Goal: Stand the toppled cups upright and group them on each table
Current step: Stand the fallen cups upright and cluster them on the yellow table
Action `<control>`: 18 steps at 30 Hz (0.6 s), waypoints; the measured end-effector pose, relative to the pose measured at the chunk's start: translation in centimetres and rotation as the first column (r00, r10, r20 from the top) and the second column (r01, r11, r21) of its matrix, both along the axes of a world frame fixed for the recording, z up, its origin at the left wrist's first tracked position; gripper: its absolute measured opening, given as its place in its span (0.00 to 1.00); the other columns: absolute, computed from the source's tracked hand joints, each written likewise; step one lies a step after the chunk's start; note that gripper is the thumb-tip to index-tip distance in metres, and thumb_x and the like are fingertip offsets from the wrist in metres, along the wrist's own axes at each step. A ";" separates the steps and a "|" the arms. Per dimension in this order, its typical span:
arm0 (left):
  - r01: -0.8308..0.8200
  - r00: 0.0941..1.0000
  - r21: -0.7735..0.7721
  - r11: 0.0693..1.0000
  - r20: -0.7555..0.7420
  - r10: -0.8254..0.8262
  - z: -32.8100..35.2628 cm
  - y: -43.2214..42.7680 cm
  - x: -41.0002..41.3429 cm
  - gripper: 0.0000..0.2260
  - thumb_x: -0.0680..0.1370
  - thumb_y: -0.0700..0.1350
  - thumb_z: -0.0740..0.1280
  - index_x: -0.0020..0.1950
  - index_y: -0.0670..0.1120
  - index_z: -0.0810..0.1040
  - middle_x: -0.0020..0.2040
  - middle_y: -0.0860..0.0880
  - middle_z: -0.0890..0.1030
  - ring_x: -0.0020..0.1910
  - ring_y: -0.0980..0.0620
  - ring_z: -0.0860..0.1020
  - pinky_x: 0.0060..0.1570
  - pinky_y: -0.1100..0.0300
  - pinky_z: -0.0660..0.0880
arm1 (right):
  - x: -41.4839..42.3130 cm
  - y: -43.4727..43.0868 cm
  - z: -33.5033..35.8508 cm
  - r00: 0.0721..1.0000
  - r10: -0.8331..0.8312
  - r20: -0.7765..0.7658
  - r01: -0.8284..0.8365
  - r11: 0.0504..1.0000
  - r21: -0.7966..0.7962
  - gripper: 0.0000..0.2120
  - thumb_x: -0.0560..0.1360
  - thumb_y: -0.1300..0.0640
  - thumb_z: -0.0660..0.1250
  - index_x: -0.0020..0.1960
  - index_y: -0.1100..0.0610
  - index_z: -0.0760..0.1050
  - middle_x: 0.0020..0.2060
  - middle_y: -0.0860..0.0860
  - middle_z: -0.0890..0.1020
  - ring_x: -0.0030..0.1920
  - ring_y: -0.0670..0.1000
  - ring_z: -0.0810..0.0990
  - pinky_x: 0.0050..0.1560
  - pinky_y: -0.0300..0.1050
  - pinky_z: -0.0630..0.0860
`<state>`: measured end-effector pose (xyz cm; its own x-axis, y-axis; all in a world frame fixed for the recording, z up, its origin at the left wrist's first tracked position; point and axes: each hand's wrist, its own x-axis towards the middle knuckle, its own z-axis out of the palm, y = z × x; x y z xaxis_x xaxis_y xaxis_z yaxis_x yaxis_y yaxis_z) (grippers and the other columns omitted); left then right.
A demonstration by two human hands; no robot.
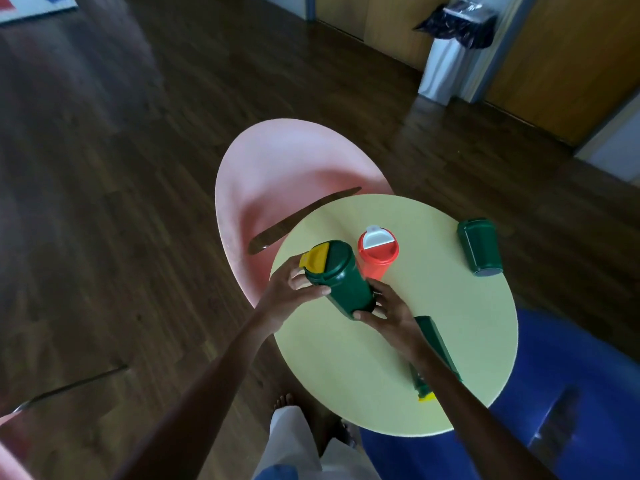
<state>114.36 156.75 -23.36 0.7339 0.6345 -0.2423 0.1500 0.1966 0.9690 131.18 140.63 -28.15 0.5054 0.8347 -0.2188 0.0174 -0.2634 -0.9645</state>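
Both the left hand and the right hand grip a tilted green cup over the yellow tabletop, just beside an upright red cup.

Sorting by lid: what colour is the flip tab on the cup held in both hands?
Yellow: the flip tab on the green cup, head view.

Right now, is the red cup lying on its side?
No, the red cup stands upright on the yellow table, with its white-flapped lid facing up.
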 end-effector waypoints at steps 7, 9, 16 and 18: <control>0.027 0.999 -0.024 0.999 -0.021 -0.027 -1.4 -0.1 0.7 0.34 0.58 0.41 0.80 0.63 0.50 0.73 0.60 0.50 0.79 0.60 0.52 0.78 0.52 0.59 0.77 | 1.4 0.6 -1.3 0.989 0.144 0.039 -0.138 0.980 -0.142 0.33 0.64 0.62 0.78 0.66 0.53 0.69 0.59 0.50 0.80 0.60 0.47 0.77 0.62 0.45 0.74; 0.029 0.999 -0.011 1.000 -0.044 -0.030 -2.2 0.1 0.9 0.34 0.59 0.40 0.80 0.63 0.50 0.73 0.61 0.49 0.79 0.60 0.52 0.78 0.51 0.61 0.77 | 1.5 1.3 -2.1 0.982 0.174 0.072 -0.158 0.970 -0.184 0.32 0.64 0.62 0.78 0.65 0.51 0.70 0.59 0.47 0.79 0.61 0.44 0.76 0.60 0.44 0.73; 0.037 0.988 0.054 0.998 -0.149 -0.029 -5.2 0.9 0.6 0.37 0.56 0.46 0.81 0.63 0.53 0.72 0.61 0.54 0.79 0.61 0.55 0.76 0.59 0.57 0.76 | 0.9 3.4 -4.8 0.980 0.178 0.089 -0.151 0.957 -0.247 0.31 0.64 0.64 0.78 0.61 0.48 0.70 0.53 0.41 0.78 0.56 0.38 0.76 0.52 0.38 0.72; 0.046 0.984 0.076 0.996 -0.175 -0.032 -5.9 1.1 0.4 0.37 0.56 0.46 0.81 0.63 0.56 0.72 0.61 0.55 0.79 0.61 0.58 0.76 0.61 0.55 0.74 | 0.4 3.8 -5.6 0.983 0.166 0.079 -0.141 0.957 -0.255 0.31 0.64 0.64 0.77 0.62 0.50 0.71 0.52 0.40 0.77 0.52 0.31 0.74 0.51 0.36 0.71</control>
<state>114.76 157.82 -29.28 0.7098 0.6287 -0.3177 0.3229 0.1103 0.9400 131.59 144.41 -33.72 0.4052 0.8297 -0.3840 0.1679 -0.4804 -0.8608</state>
